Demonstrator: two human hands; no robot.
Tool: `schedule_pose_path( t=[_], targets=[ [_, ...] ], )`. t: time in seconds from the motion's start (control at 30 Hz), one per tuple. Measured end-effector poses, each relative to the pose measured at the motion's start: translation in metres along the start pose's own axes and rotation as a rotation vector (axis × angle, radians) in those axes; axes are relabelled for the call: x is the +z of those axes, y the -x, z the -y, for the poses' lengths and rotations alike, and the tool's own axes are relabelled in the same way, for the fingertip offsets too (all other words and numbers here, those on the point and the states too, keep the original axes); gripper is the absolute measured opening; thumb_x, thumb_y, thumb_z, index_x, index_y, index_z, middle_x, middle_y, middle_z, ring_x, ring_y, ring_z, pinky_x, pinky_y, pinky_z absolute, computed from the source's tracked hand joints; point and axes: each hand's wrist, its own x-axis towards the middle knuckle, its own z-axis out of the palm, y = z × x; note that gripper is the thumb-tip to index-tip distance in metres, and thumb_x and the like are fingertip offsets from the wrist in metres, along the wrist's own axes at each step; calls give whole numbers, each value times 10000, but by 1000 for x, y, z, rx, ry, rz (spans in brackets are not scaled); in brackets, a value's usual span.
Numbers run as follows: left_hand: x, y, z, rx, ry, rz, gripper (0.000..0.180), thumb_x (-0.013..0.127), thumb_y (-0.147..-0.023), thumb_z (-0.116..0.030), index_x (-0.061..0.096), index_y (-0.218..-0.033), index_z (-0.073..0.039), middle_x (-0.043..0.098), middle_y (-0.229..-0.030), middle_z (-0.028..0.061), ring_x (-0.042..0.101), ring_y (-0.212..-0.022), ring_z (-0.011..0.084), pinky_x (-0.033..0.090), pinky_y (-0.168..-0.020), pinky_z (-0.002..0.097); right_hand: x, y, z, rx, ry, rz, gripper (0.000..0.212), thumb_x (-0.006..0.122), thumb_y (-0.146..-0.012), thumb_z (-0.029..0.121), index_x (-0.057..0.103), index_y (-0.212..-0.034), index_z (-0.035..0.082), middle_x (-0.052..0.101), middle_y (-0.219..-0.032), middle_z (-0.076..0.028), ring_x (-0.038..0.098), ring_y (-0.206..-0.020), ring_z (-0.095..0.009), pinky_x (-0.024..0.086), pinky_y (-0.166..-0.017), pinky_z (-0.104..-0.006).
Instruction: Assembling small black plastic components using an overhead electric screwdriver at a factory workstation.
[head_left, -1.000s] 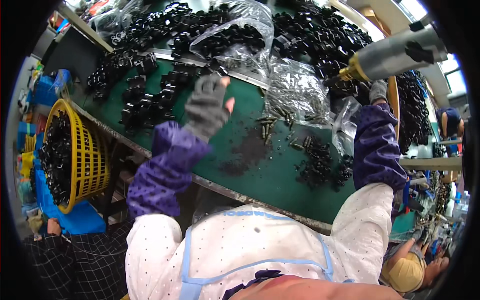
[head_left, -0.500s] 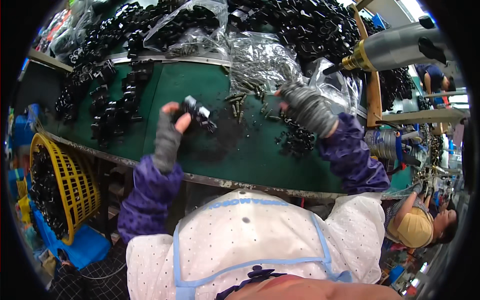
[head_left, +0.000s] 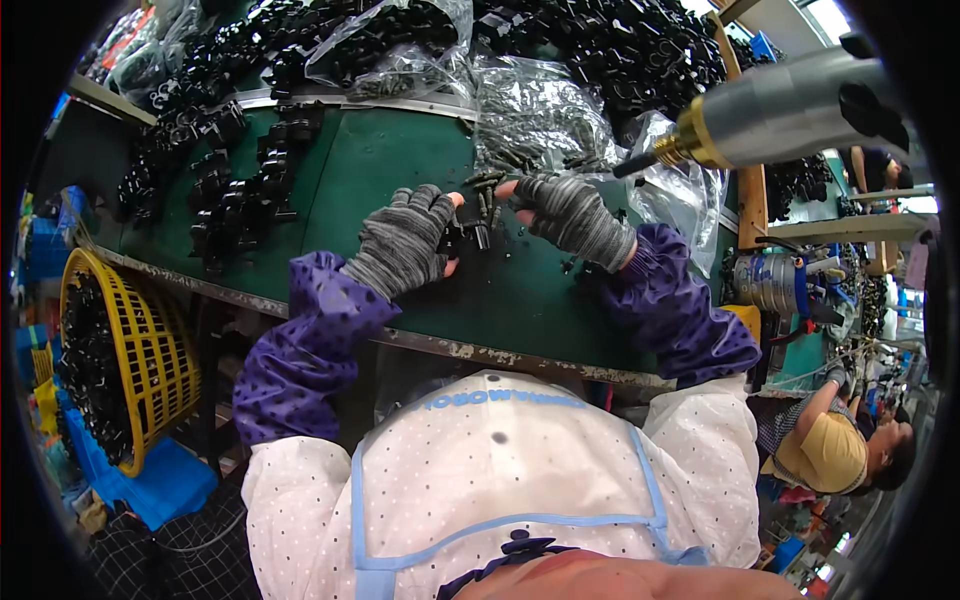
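Note:
My left hand (head_left: 405,243), in a grey striped fingerless glove, is closed around a black clamp-like part (head_left: 480,237) with a shiny face. Opposite it, my right hand (head_left: 578,217) wears a matching glove. Its fingers are bent, with the thumb and forefinger tips beside the part, and whatever they pinch is too small to make out. Just beyond the fingertips lie several brass-coloured screws (head_left: 487,180). A clear plastic bag (head_left: 535,105) of such screws rests behind them. A few small black pieces (head_left: 568,266) show beneath my right wrist, the others hidden by it.
A grey power screwdriver (head_left: 780,110) hangs at upper right, its bit pointing left. Black parts (head_left: 240,200) stand in rows on the green bench (head_left: 330,220), with a big heap (head_left: 600,45) behind. A yellow basket (head_left: 150,360) is at left. Another person (head_left: 825,440) sits at right.
My left hand has moved right with the black part, turning back-up. My right hand has come left and slightly down from the bag's edge, so both hands now meet at the part.

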Motion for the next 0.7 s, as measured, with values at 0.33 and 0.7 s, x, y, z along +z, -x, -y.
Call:
schedule_pose_path(
  t=[0.33,0.7],
  targets=[
    [18,0,-24,11,55,-387,644,729,-544,-221,455,-1121,-142,479,-1049,96,472,-949,305,441,-773,397,1,-7,40,-239,376,-77,214,631,-719,203,587,-857,47,582,-788,-96,563,-746,-249,470,-617,-363],
    [14,-4,-35,36,90,-536,618,714,-566,-227,475,-1126,-127,481,-1095,123,468,-973,318,434,-785,401,-147,-25,0,-538,384,-1043,354,621,-793,269,516,-1043,42,561,-908,-81,576,-745,-180,501,-670,-259]
  ],
)
